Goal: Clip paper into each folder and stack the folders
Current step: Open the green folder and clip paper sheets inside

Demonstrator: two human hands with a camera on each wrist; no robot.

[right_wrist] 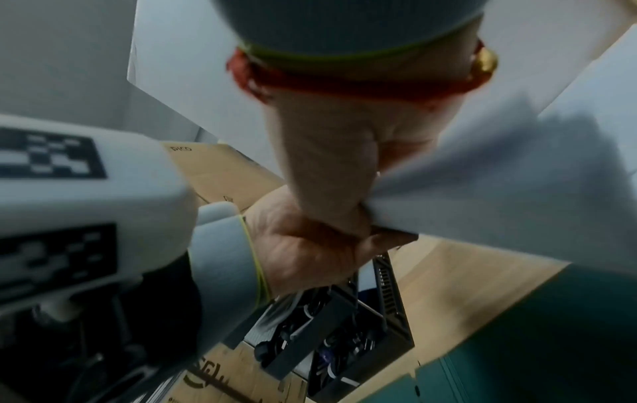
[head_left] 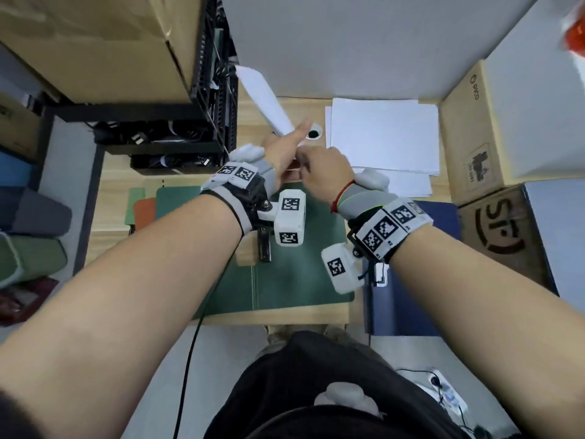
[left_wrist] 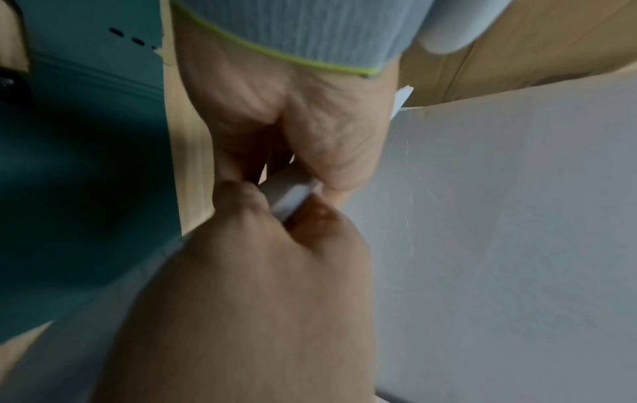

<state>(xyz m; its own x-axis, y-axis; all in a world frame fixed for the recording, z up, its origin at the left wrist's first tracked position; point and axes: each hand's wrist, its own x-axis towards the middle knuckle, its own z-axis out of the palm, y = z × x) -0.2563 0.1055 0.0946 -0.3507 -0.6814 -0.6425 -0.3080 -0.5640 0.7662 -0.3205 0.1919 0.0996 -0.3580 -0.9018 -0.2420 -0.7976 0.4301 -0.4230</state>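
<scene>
A dark green folder point(head_left: 285, 277) lies shut on the wooden table in front of me. Above its far edge, both hands meet on a white sheet of paper point(head_left: 264, 96) that curls up and away to the left. My left hand point(head_left: 292, 144) pinches the sheet's near end between thumb and fingers. My right hand point(head_left: 308, 161) pinches the same end from the right. In the left wrist view the left hand point(left_wrist: 275, 218) and the right hand point(left_wrist: 306, 174) both squeeze the paper's edge point(left_wrist: 293, 199). A blue folder point(head_left: 399, 299) lies at the right.
A stack of white paper point(head_left: 383, 134) sits at the back right beside cardboard boxes point(head_left: 474, 131). A black crate point(head_left: 190, 144) of cables stands at the back left under a big carton point(head_left: 95, 42). Orange and light green folders point(head_left: 142, 210) peek out left of the green folder.
</scene>
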